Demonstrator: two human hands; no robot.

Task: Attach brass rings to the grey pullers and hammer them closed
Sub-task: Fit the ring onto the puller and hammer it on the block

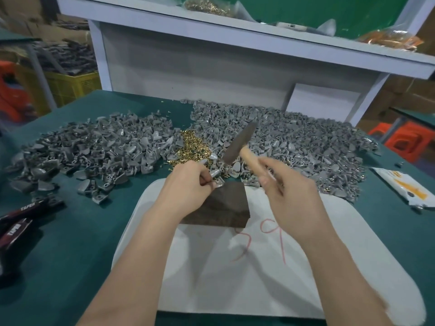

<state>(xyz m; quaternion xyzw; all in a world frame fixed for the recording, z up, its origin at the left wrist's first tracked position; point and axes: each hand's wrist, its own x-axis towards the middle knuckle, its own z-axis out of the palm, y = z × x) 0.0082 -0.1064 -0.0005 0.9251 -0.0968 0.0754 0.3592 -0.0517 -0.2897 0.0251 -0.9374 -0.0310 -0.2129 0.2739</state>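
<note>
Fingers of the left hand (188,184) pinch 1 small grey plastic puller (218,182) at the far edge of a dark rectangular block (219,208), which lies on a white rounded board (259,278). The right hand (289,191) is curled round the wooden handle of a small dark-headed hammer (239,143), raised and blurred above the block. Farther off, a heap of little brass rings (190,147) sits between 2 big piles of grey pullers (94,149) on the green surface (70,243).
</note>
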